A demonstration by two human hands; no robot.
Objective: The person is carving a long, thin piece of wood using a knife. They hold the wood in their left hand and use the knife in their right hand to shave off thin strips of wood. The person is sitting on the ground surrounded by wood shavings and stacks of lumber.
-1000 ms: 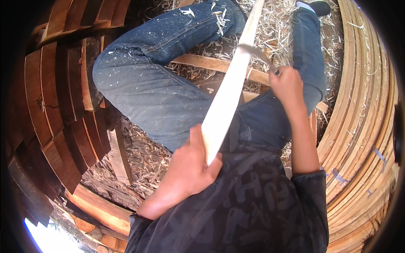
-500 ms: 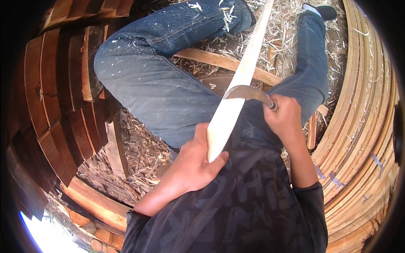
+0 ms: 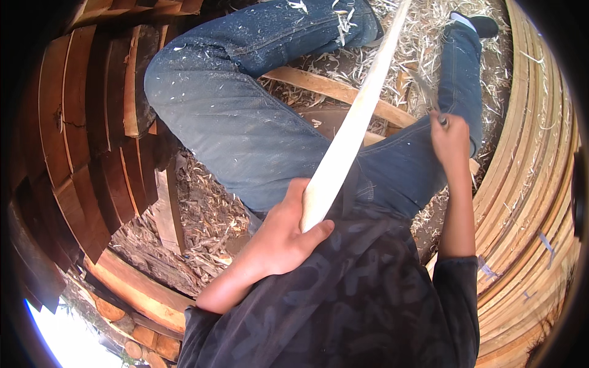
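Slat (image 3: pixel 353 126) in left hand (image 3: pixel 282 236); right hand (image 3: pixel 450 138) apart.

Pale wooden slat (image 3: pixel 353 129): near end hidden inside the left hand (image 3: pixel 285 236) grip, far end cut off by the top edge. Right hand (image 3: pixel 450 140) is motion-blurred; the tool (image 3: pixel 429 98) above its grip is smeared, blade shape unreadable. Handle hidden in the fist. Stacked bent strips (image 3: pixel 527 202) right of that grip run out of frame.
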